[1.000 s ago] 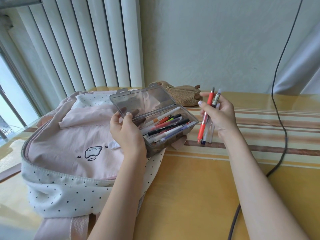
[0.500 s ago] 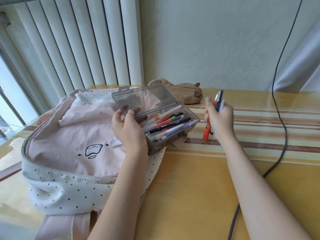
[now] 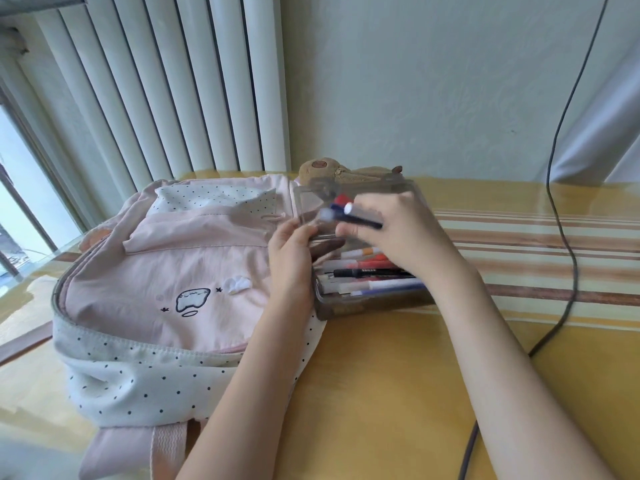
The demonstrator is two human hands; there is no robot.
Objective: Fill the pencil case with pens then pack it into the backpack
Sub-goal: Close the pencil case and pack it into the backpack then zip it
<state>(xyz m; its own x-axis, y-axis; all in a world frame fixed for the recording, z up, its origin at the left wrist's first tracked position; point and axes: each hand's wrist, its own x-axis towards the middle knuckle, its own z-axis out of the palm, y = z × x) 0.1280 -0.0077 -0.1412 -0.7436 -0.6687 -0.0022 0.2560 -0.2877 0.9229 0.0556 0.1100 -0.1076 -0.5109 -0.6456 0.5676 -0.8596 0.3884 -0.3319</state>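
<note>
Pencil case [image 3: 367,299] open under right hand [image 3: 398,233] clutching pens [image 3: 349,216]; left hand [image 3: 291,258] grips its left end.

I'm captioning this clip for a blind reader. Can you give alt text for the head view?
A right hand holds several pens over an open clear pencil case already holding pens, steadied by the left hand. The case sits beside a pink backpack on a yellow table.
</note>
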